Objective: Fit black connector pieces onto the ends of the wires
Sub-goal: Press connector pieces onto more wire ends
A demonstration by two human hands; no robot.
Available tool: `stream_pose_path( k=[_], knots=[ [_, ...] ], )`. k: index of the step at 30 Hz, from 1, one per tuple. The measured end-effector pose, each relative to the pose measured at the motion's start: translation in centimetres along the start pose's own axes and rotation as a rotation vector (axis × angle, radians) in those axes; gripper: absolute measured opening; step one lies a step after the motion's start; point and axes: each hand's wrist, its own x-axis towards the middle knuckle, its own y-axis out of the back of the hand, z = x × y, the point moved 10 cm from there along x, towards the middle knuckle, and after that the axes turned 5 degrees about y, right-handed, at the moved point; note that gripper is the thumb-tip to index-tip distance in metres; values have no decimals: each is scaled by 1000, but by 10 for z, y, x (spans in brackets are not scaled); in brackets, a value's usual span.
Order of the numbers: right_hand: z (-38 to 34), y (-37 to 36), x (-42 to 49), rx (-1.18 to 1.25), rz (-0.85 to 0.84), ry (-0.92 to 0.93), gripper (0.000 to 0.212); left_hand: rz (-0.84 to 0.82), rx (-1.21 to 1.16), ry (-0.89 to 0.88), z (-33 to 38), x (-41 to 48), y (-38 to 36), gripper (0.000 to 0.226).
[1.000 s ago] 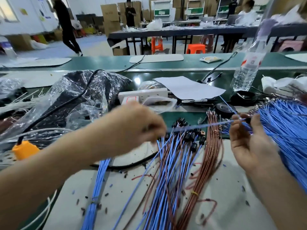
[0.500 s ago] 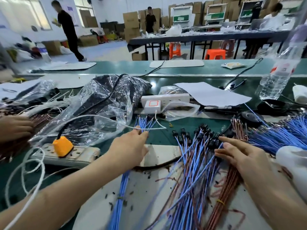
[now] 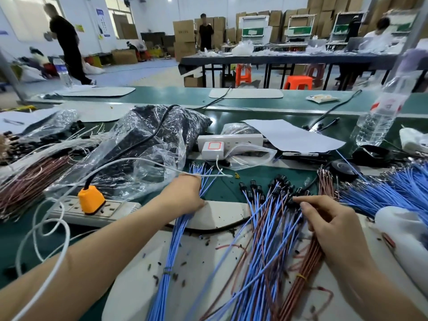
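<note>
My left hand (image 3: 185,195) grips a tied bundle of blue wires (image 3: 171,251) just below its bare metal ends, which fan out above the fingers. To the right lies a pile of blue and brown wires (image 3: 266,228) whose far ends carry black connector pieces (image 3: 275,184). My right hand (image 3: 328,223) rests on that pile with its fingers loosely bent, the index tip at the connectors; I see nothing pinched. A tied brown wire bundle (image 3: 301,274) runs under the right hand. A clear bag of black parts (image 3: 162,130) sits behind.
A large heap of blue wires (image 3: 382,188) lies at the right. A power strip (image 3: 69,209) with an orange plug (image 3: 91,199) and a loose white cable (image 3: 46,262) lie at the left. Behind are a white socket strip (image 3: 231,140), paper (image 3: 296,135) and a water bottle (image 3: 379,117).
Both hands held one blue wire stretched between them. The right hand then went down onto the connector pile, and the left hand reached forward and closed on the blue bundle.
</note>
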Motion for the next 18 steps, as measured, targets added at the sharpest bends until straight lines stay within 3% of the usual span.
stream_pose_path(
  k=[5,8,11,16,18],
  knots=[
    [-23,-30,-12,197,-130,-58,18,19,-130,-32,-1,-6,25,16],
    [-25,-98,-27,462,-331,-357,25,-139,-248,-73,6,-15,21,13],
    [-32,-153,-33,563,-382,-556,32,-307,-331,-185,23,-31,16,10],
    [-34,-180,-38,618,-336,-530,36,-338,-295,-252,18,-53,14,16],
    [-32,-173,-34,559,-303,-486,44,-348,-111,-281,13,-61,1,16]
  ],
)
